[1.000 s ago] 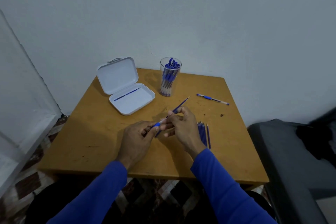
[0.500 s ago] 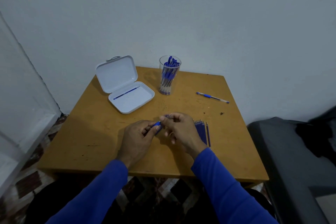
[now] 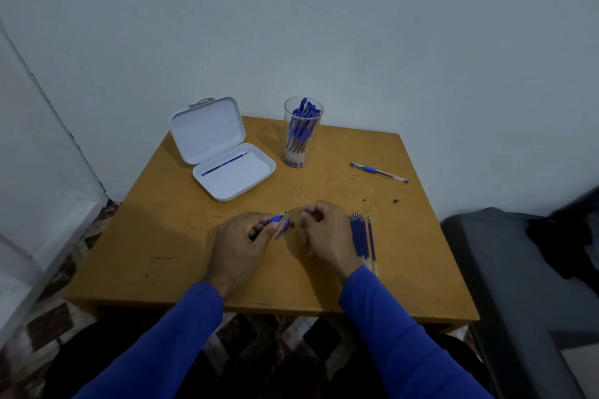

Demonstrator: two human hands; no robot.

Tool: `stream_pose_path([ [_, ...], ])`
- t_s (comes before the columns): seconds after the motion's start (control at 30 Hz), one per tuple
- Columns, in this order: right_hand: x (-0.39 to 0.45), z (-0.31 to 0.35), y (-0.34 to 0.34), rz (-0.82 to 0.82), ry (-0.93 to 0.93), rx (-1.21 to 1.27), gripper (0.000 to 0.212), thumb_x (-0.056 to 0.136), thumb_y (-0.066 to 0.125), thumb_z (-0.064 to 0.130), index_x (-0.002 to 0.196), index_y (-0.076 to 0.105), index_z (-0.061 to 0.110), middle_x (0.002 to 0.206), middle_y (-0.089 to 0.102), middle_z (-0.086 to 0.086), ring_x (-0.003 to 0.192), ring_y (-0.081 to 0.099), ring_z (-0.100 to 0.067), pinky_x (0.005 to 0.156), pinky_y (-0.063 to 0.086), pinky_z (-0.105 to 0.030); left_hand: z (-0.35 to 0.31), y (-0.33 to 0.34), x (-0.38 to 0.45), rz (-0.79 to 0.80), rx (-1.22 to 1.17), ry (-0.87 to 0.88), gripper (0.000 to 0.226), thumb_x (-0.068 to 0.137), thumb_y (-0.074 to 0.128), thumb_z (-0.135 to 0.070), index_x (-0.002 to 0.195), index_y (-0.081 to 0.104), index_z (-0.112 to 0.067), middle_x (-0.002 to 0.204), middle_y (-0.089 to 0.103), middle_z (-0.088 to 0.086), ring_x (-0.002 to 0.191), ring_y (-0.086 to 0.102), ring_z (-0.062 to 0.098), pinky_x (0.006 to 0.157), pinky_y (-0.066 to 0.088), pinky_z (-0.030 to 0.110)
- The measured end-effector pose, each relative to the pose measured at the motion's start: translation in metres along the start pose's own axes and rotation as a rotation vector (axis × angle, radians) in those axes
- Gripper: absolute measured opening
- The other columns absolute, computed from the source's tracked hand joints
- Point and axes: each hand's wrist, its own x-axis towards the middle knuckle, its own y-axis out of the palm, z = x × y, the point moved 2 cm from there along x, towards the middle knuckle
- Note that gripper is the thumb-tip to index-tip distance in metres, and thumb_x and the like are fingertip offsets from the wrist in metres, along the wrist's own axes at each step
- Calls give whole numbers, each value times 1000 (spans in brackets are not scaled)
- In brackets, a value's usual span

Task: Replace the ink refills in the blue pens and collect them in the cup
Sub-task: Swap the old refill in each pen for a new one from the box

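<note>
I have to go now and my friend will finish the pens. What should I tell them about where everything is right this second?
Left hand: grips a blue pen, tip pointing up and away.
Right hand: fingers curled beside that tip; whether it holds a small part is too unclear to tell.
A small blue piece sits between the hands.
Cup: standing at the back of the table, already full of blue pens.
Refills: in a row right of the right hand.
White case: open, one refill inside.
Left to do: finish this pen, do the loose pen at the right, then put both in the cup.
</note>
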Motion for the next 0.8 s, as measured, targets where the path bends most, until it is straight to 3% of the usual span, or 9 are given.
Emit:
stream_pose_path([
  [0.1, 3, -3, 8, 70, -55, -231, 22, 103, 55, 13, 118, 69, 19, 103, 67, 3, 90, 65, -15, 71, 55, -25, 1, -1, 0, 9, 23, 1, 18, 93, 69, -31, 107, 77, -24, 88, 70, -17, 81, 64, 2, 66, 52, 20],
  [0.2, 7, -3, 14, 82, -139, -385, 24, 101, 56, 11, 119, 71, 18, 113, 66, -2, 96, 61, -13, 72, 45, -14, 2, -2, -1, 8, 37, -5, 16, 92, 71, -29, 107, 77, -25, 87, 70, -17, 83, 63, 1, 65, 48, 15],
  [0.4, 10, -6, 18, 15, -149, -459, 16, 102, 57, 17, 112, 70, 18, 111, 60, 1, 93, 58, -12, 69, 41, -16, 4, 0, -2, 11, 50, 3, 17, 91, 73, -26, 108, 77, -22, 88, 70, -16, 84, 62, 1, 66, 47, 14],
  [0.5, 6, -9, 14, -56, -84, -216, 12, 101, 59, 14, 97, 66, 23, 94, 62, 13, 85, 60, -6, 69, 49, -17, 5, 1, -2, 34, 52, 10, 18, 91, 73, -27, 108, 78, -23, 88, 70, -17, 83, 63, 2, 66, 52, 21],
  [0.57, 2, -13, 11, -70, -6, 36, 14, 101, 60, 15, 93, 65, 26, 90, 66, 8, 79, 64, -8, 66, 57, -26, 8, 1, -3, 49, 52, 17, 17, 91, 74, -29, 107, 79, -26, 87, 71, -17, 81, 64, 4, 67, 55, 28],
  [0.63, -3, -14, 5, -50, 54, 235, 12, 102, 59, 14, 97, 67, 22, 87, 70, 2, 66, 60, -8, 54, 52, -24, 11, 2, -2, 58, 53, 11, 17, 91, 74, -30, 106, 79, -27, 87, 71, -17, 80, 64, 4, 68, 56, 32],
  [0.8, -11, -12, -3, 65, 15, 329, 10, 100, 61, 13, 100, 70, 18, 85, 72, 3, 62, 55, -6, 53, 48, -23, 11, 3, -2, 74, 73, 18, 17, 89, 75, -30, 105, 79, -27, 87, 69, -19, 79, 63, 3, 68, 56, 31],
])
